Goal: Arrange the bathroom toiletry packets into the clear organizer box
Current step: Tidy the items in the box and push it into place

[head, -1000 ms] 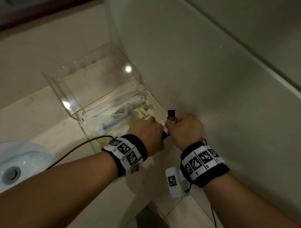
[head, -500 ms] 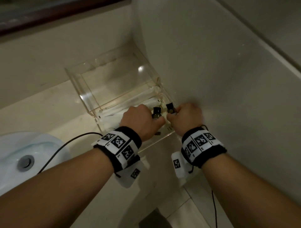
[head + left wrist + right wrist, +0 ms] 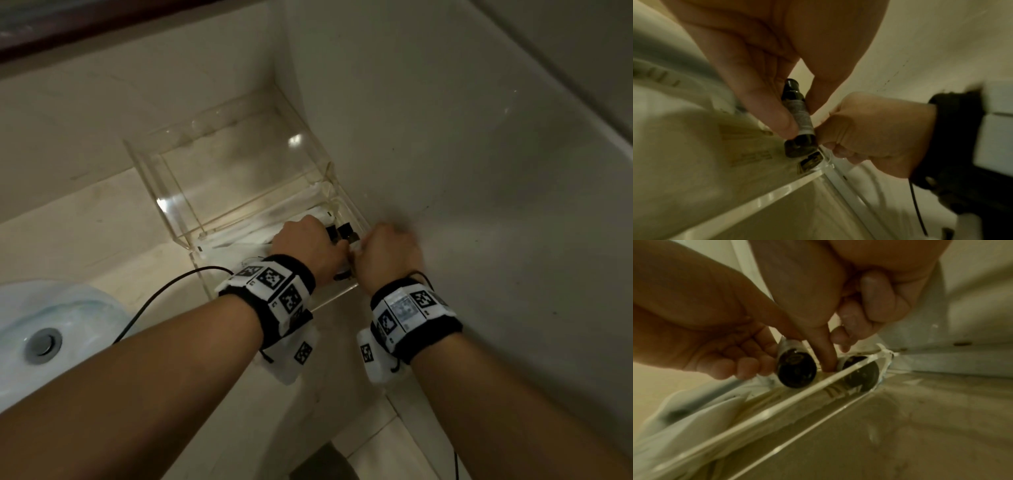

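Note:
The clear organizer box (image 3: pixel 191 219) stands on the counter in the wall corner, its lid (image 3: pixel 233 154) raised. White toiletry packets (image 3: pixel 694 415) lie inside it. My left hand (image 3: pixel 308 243) pinches a small dark bottle (image 3: pixel 797 116) with a grey label, upright over the box's right end. Close beside it my right hand (image 3: pixel 387 253), fingers curled, grips a second dark bottle (image 3: pixel 861 374) just behind the box's clear front wall (image 3: pixel 777 405). Both black caps (image 3: pixel 342 231) show between the hands in the head view. The bottles' bases sit near the box floor.
A white sink (image 3: pixel 44 342) with a metal drain lies at the left. A pale wall (image 3: pixel 479 205) rises right beside the box and my right hand. A black cable (image 3: pixel 154 301) runs from my left wrist across the counter.
One second ago only the right hand showed a bottle. The left hand has since taken one too, and both hands have drawn together over the box's right end and sunk lower.

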Tool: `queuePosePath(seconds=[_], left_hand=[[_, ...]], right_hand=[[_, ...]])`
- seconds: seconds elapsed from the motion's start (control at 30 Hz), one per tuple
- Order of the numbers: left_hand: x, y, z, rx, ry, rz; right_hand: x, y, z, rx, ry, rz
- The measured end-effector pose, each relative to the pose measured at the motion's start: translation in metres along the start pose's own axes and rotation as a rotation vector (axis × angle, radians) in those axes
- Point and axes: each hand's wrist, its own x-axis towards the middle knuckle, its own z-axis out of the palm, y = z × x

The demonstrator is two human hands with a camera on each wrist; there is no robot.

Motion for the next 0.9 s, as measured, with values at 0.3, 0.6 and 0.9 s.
queuePosePath(seconds=[0.3,0.6,0.9], left_hand=[[0.019,0.002,0.011,-0.142,-0.1,-0.139],[0.019,0.007,0.005,-0.245,-0.183,-0.242],[0.017,0.006,0.009,0.032,-0.066,-0.128]], right_hand=[[-0.011,0.006,-0.013,0.188,-0.013,-0.068],[-0.008,0.011,-0.008,0.22,-0.086,-0.168],[-0.005,0.01,0.005,0.152,-0.077,-0.138]])
